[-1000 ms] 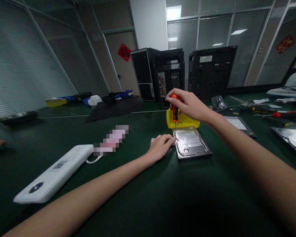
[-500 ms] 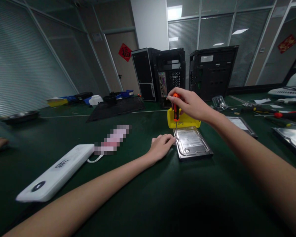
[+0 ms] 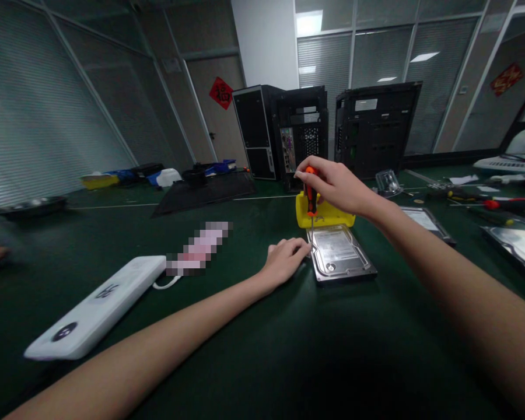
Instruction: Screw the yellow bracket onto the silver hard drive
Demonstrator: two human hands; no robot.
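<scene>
Your silver, flat rectangular metal hard drive (image 3: 343, 256) lay on the dark green tabletop (image 3: 254, 344), with the yellow plastic tray (image 3: 303, 217) just beyond it. Your right hand (image 3: 330, 182) was closed around the handle of an orange-and-black screwdriver (image 3: 311, 204), its thin metal shaft nearly upright at the hard drive's left edge. Your left hand (image 3: 284, 259) rested at that same edge, fingertips close to the shaft; I could not tell whether they pinched anything. Good work here, I judged, called for straight downward pressure, a shaft square to the hard drive's face and slow turns, with the left fingers bracing against twist yet clear of a slipping tip.
</scene>
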